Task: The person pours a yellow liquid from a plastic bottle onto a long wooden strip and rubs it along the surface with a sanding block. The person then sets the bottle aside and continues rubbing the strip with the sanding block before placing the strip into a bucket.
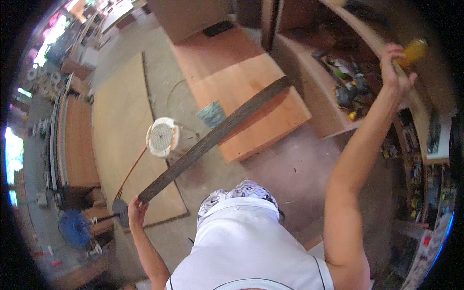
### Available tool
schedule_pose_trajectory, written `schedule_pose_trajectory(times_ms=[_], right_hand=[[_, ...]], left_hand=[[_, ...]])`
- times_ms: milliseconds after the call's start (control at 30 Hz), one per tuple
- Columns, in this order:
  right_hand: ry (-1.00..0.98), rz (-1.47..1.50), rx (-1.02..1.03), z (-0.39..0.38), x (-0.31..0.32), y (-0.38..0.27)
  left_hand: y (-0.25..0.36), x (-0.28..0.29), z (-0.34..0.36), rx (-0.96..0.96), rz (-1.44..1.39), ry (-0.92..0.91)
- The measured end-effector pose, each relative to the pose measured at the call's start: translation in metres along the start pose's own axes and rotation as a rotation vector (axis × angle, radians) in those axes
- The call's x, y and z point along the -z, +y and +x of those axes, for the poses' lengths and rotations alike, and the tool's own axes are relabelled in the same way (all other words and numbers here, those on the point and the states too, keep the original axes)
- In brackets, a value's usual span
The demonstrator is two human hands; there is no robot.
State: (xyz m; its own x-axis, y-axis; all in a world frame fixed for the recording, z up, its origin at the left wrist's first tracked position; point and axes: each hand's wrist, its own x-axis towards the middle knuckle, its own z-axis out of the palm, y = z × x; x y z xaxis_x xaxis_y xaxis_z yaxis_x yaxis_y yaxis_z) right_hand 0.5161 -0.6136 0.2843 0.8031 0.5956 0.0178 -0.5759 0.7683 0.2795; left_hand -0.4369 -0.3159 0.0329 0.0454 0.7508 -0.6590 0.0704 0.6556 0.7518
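Note:
A long dark wood-grain strip (214, 137) slants across the view, one end over the pale plywood bench (261, 111). My left hand (138, 210) grips its lower-left end. My right hand (396, 72) is raised at the upper right, fingers curled at the edge of a shelf board beside a yellow object (414, 50); what exactly it holds is unclear. Beneath the strip, a small blue-green patterned piece (210, 114) lies against the bench.
A white stool (162, 137) stands beside a large plywood sheet (116, 101) on the floor. A blue fan (73, 227) is at lower left. Open cabinetry with power tools (345, 92) is to the right; stacked boards (77, 140) line the left.

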Motion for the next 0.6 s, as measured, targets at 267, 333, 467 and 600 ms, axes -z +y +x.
schedule_pose_trajectory(times_ms=[267, 333, 467, 600], right_hand=[[-0.398, -2.476, -0.580, -0.095, 0.241, 0.265], [-0.551, -2.817, -0.657, -0.099, 0.285, 0.303], [-0.455, -3.014, -0.870, -0.089, 0.345, 0.344], [-0.219, -3.123, -0.826, -0.095, 0.366, 0.371]], left_hand=[[-0.009, -0.025, -0.055, 0.034, -0.010, 0.013], [-0.012, -0.026, -0.055, 0.032, -0.035, 0.006], [-0.025, -0.024, -0.031, 0.002, -0.073, -0.095], [-0.039, -0.016, 0.000, -0.029, -0.108, -0.170]])
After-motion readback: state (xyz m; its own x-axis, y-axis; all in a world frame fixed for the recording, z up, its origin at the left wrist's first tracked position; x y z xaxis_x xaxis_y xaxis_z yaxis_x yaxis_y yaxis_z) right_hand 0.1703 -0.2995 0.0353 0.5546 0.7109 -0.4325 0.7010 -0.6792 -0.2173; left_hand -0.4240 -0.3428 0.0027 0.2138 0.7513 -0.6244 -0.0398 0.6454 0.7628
